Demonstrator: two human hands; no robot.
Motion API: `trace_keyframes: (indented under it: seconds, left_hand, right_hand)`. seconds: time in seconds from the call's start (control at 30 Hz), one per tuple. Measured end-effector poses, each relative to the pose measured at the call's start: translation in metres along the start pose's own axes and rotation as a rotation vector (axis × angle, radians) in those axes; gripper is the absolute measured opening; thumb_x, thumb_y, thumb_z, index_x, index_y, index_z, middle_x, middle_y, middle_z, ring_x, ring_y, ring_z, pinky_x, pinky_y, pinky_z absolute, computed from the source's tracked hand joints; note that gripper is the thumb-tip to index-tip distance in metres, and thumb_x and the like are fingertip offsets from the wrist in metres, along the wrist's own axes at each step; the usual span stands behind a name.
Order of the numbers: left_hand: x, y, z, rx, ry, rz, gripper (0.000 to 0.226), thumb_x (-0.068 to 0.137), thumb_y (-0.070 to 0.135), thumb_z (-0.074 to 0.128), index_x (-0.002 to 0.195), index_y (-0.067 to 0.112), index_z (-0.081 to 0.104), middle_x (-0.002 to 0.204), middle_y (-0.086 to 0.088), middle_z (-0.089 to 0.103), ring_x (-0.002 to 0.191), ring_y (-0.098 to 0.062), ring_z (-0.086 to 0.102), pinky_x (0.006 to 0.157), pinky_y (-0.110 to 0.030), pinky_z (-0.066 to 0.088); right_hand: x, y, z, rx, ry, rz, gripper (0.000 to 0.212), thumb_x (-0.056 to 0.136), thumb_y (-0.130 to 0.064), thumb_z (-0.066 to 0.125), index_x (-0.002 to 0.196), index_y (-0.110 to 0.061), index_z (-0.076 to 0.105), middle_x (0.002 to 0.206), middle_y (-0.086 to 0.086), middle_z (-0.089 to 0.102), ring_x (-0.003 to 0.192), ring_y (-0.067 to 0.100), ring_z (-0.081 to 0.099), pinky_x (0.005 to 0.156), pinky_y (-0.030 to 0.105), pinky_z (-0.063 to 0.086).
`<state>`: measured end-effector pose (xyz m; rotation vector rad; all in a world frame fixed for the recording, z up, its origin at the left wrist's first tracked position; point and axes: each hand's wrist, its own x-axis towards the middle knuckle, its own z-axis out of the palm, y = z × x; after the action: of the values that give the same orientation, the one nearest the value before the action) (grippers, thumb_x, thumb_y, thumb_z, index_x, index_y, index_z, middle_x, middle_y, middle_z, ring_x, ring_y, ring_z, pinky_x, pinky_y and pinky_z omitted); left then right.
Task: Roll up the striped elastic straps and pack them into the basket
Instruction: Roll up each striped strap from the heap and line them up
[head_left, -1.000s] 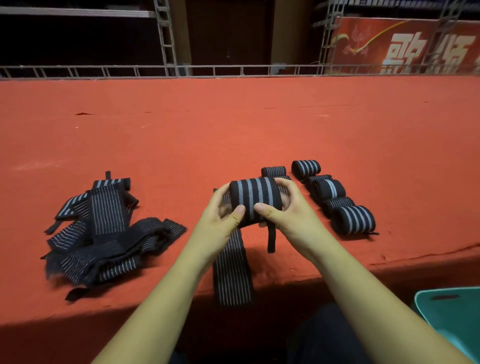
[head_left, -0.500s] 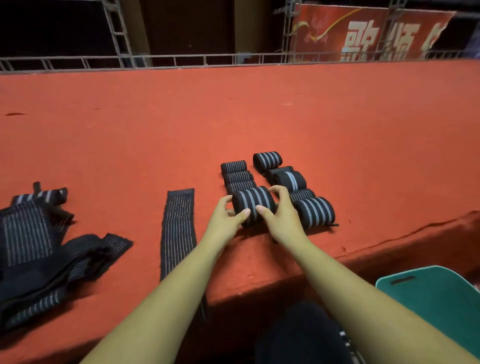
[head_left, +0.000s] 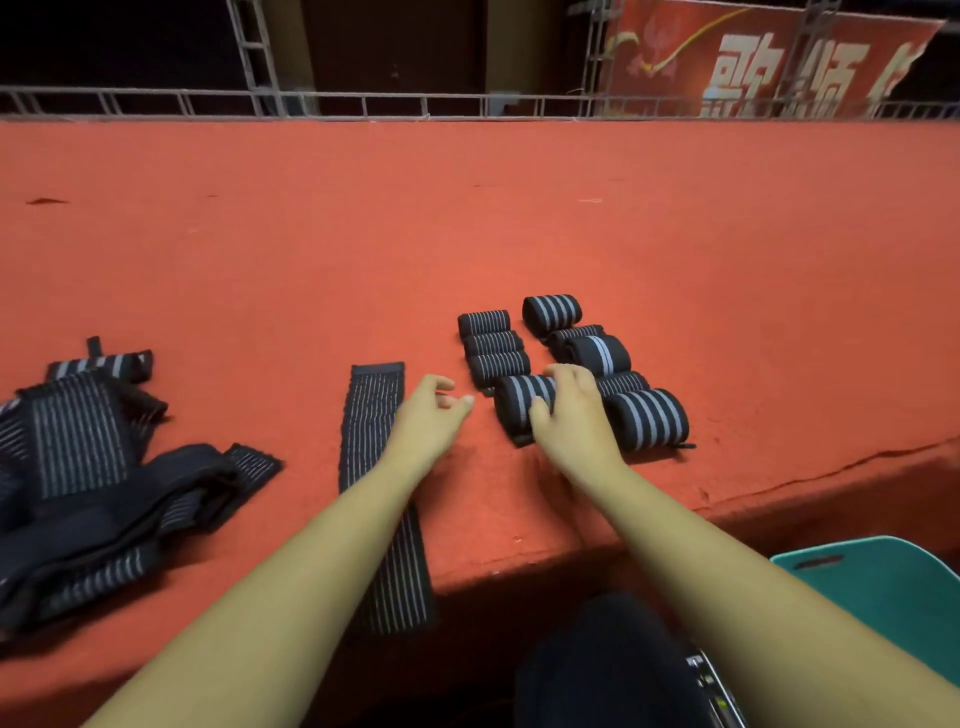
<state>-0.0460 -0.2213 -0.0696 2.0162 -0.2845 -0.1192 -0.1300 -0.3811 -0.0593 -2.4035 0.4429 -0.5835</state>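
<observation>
Several rolled black straps with grey stripes (head_left: 556, 345) lie in two rows on the red carpeted platform (head_left: 467, 234). My right hand (head_left: 574, 410) rests on the nearest roll (head_left: 519, 408), fingers over its top and thumb at its front. My left hand (head_left: 431, 415) hovers just left of that roll, fingers apart and holding nothing. One flat unrolled strap (head_left: 371, 467) lies under my left forearm and hangs over the platform's front edge. A heap of unrolled straps (head_left: 88, 478) sits at the left. The teal basket (head_left: 883, 587) stands below the platform at the lower right.
A metal truss rail (head_left: 467, 101) runs along the platform's far edge, with a red banner (head_left: 769, 57) behind it. The platform's front edge (head_left: 519, 569) drops off near my knees. A dark object (head_left: 613, 660) lies below between my arms.
The roll held up in both hands has been set down at the front of the left row. My left hand has let go and drawn back to the left; my right hand stays on it.
</observation>
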Motion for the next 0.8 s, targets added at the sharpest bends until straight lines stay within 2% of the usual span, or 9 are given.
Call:
trace_keyframes:
  seconds: [0.1,0.2,0.27,0.33,0.43,0.5,0.6,0.7,0.8]
  left_hand:
    - [-0.006,-0.017,-0.063,0.081,0.027,0.044,0.009,0.091,0.021,0.069,0.095,0.025,0.061,0.090,0.002,0.066,0.093,-0.026,0.068,0.087,-0.039,0.053]
    - [-0.022,-0.039,-0.129,0.223,0.074,0.067,0.018,0.091,0.012,0.066,0.084,0.027,0.061,0.081,0.006,0.066,0.089,-0.026,0.067,0.079,-0.031,0.046]
    - [-0.037,-0.053,-0.165,0.335,0.109,0.043,0.011,0.092,0.011,0.065,0.087,0.022,0.064,0.084,0.003,0.067,0.089,-0.024,0.065,0.077,-0.028,0.042]
    - [-0.054,-0.069,-0.198,0.489,0.156,0.007,0.006,0.090,0.016,0.067,0.096,0.016,0.068,0.096,-0.003,0.067,0.098,-0.024,0.063,0.085,-0.031,0.044]
    - [-0.073,-0.093,-0.231,0.763,0.181,-0.115,0.041,0.086,0.040,0.071,0.121,0.019,0.064,0.125,-0.008,0.057,0.123,-0.032,0.051,0.103,-0.043,0.041]
    - [-0.084,-0.106,-0.239,0.728,0.146,-0.181,0.055,0.086,0.051,0.069,0.131,0.021,0.059,0.130,-0.008,0.055,0.127,-0.031,0.050,0.106,-0.044,0.040]
    - [-0.094,-0.121,-0.237,0.627,0.142,-0.108,0.045,0.090,0.046,0.066,0.127,0.020,0.063,0.122,-0.007,0.065,0.117,-0.025,0.060,0.101,-0.038,0.045]
    - [-0.098,-0.119,-0.235,0.548,0.273,-0.074,0.022,0.098,0.037,0.055,0.108,0.022,0.069,0.104,-0.005,0.073,0.104,-0.029,0.065,0.085,-0.037,0.047]
    - [-0.099,-0.125,-0.234,0.482,0.327,-0.063,0.023,0.102,0.030,0.048,0.088,0.018,0.063,0.088,-0.009,0.070,0.093,-0.033,0.064,0.074,-0.038,0.043]
  right_hand:
    - [0.000,-0.036,0.004,0.018,-0.029,-0.046,0.038,0.088,-0.011,0.057,0.125,-0.003,0.057,0.127,0.019,0.049,0.121,0.036,0.049,0.109,0.043,0.037]
    - [-0.012,-0.078,0.021,0.060,-0.160,-0.067,0.036,0.089,-0.011,0.057,0.124,-0.005,0.057,0.124,0.018,0.050,0.117,0.034,0.052,0.104,0.035,0.037]
    - [-0.021,-0.103,0.037,0.077,-0.287,-0.076,0.040,0.089,-0.014,0.059,0.127,-0.005,0.055,0.125,0.018,0.050,0.117,0.032,0.052,0.101,0.029,0.034]
    - [-0.034,-0.129,0.056,0.074,-0.441,-0.080,0.050,0.086,-0.019,0.066,0.133,-0.008,0.051,0.127,0.015,0.046,0.115,0.030,0.054,0.094,0.026,0.037]
    - [-0.052,-0.163,0.088,0.045,-0.607,-0.097,0.065,0.081,-0.026,0.075,0.137,-0.009,0.047,0.131,0.016,0.046,0.114,0.030,0.056,0.093,0.027,0.042]
    - [-0.061,-0.182,0.107,0.062,-0.631,-0.088,0.060,0.083,-0.030,0.073,0.134,-0.006,0.051,0.129,0.018,0.054,0.114,0.032,0.058,0.093,0.030,0.044]
    - [-0.069,-0.200,0.128,0.109,-0.645,-0.016,0.050,0.092,-0.033,0.064,0.128,-0.001,0.052,0.129,0.019,0.060,0.119,0.034,0.057,0.094,0.035,0.045]
    - [-0.071,-0.203,0.146,0.227,-0.634,0.110,0.051,0.096,-0.031,0.059,0.135,-0.001,0.046,0.136,0.018,0.056,0.124,0.033,0.055,0.098,0.034,0.044]
    - [-0.067,-0.199,0.159,0.242,-0.582,0.153,0.057,0.097,-0.033,0.058,0.144,-0.006,0.042,0.143,0.015,0.052,0.130,0.032,0.052,0.105,0.035,0.043]
